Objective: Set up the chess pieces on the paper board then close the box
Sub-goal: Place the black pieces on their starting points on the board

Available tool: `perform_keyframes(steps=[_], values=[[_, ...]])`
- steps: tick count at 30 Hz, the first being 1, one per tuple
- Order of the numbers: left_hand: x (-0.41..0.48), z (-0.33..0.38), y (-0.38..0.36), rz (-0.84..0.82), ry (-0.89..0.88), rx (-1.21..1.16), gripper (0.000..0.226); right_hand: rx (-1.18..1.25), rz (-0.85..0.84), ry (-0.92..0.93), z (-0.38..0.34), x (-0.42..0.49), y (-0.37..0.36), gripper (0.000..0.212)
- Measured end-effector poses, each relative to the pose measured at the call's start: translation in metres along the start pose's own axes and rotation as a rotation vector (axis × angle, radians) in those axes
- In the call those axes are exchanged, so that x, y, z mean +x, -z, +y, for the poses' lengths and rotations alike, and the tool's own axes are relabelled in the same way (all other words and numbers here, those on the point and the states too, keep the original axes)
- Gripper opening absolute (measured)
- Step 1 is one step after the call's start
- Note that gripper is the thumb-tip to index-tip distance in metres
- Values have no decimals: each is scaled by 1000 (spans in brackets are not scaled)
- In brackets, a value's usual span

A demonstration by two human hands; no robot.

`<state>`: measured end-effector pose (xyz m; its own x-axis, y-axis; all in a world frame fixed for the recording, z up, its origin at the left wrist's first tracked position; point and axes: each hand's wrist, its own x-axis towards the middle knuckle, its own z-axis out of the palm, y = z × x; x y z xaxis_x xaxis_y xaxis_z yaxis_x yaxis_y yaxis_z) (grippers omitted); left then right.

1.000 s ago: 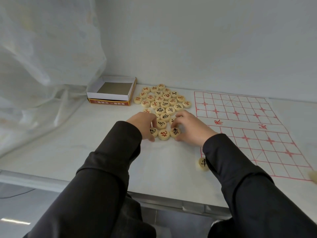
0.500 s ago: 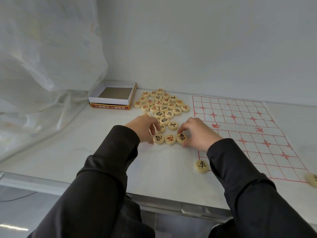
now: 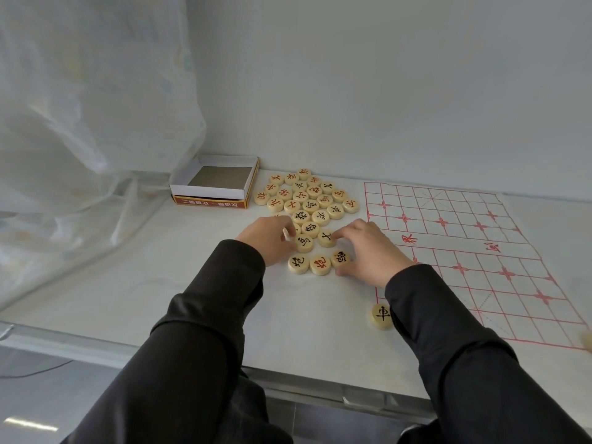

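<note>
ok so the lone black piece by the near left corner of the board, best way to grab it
Pinch the lone black piece by its rim from above, thumb and finger on opposite edges. It is a flat disc lying face up on the table, with no neighbours touching, though the right sleeve crowds its right side.

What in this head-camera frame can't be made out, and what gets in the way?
- Pieces under the left hand: hidden by its fingers; whether it grips one is unclear.
- Near left corner of the paper board: covered by the right sleeve and right hand.
- Pale round object at the right border: cut off and blurred.
- Far pieces: characters too small to read.
- Box lid: none visible.
</note>
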<state>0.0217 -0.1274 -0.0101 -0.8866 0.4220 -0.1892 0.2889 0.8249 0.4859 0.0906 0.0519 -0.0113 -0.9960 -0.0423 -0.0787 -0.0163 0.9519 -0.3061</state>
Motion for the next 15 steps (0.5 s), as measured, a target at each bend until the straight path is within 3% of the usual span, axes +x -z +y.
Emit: perform_keyframes(steps=[5, 10, 15], values=[[-3, 6, 0, -140, -24, 75, 45, 60, -1, 3, 1, 0, 2, 65], [-4, 6, 1, -151, -69, 106, 31, 96, 37, -9, 2, -4, 3, 57], [-3, 4, 2, -140, -91, -39, 28, 124, 84, -35, 0, -6, 6, 50]])
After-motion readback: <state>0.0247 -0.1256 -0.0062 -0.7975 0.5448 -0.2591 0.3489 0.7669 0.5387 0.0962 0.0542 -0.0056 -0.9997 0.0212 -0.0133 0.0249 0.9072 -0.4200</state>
